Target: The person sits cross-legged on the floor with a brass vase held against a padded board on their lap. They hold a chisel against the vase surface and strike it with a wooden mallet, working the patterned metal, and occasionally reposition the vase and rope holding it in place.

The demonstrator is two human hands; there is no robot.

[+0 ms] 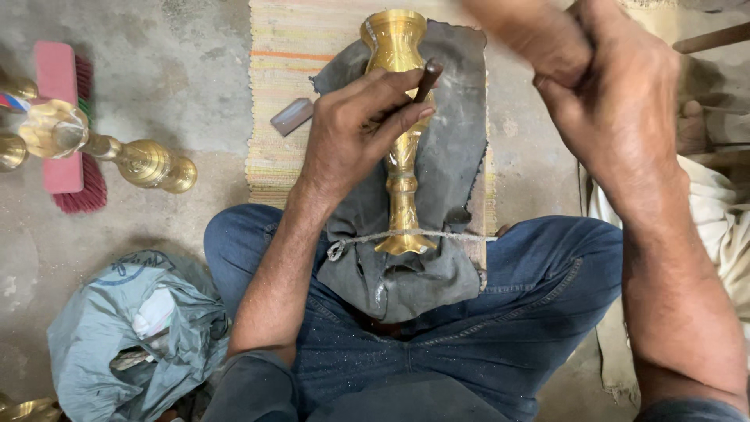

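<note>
Firmly, left hand [355, 129] pins dark punch [427, 80] on fluted brass vase [398, 94]; right hand [617, 101] grips something blurred

Pink brush [58, 94], grey bag [133, 336], striped mat [289, 78]

I take this for a small metalworking workshop run on the floor. The ground is bare, stained concrete [195, 101], with a striped woven mat [293, 78] laid on it at the top centre of the frame. On the mat lies a dark, worn cloth [453, 148] bearing a brass vase [398, 133], tied down with a string [367, 238]. At the upper left more brass pieces [144, 162] lie beside a pink-backed brush [64, 117] with red bristles. A small sharpening stone [291, 116] sits on the mat. At the lower left a grey plastic bag [117, 336] slumps open on the concrete.
</note>
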